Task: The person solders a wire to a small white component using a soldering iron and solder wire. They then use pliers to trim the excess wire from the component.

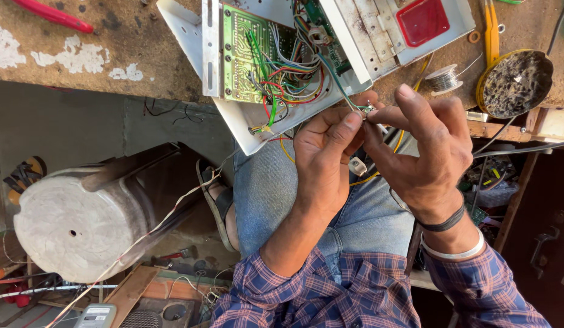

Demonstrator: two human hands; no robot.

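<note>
My left hand (323,159) and my right hand (423,146) meet over my lap, fingertips pinched together on a thin green wire (341,91). That wire runs up into an opened white device casing (245,124) on the bench edge. Inside the casing sits a green circuit board (241,54) with a tangle of coloured wires (288,70). A small white connector (357,166) hangs under my left palm. A yellow wire (370,177) loops below my hands.
A spool of solder wire (443,78) and a round yellow-rimmed tin (514,83) lie on the worn bench at right. A red-handled tool (54,15) lies top left. An overturned grey bucket (75,222) stands on the floor left, amid clutter.
</note>
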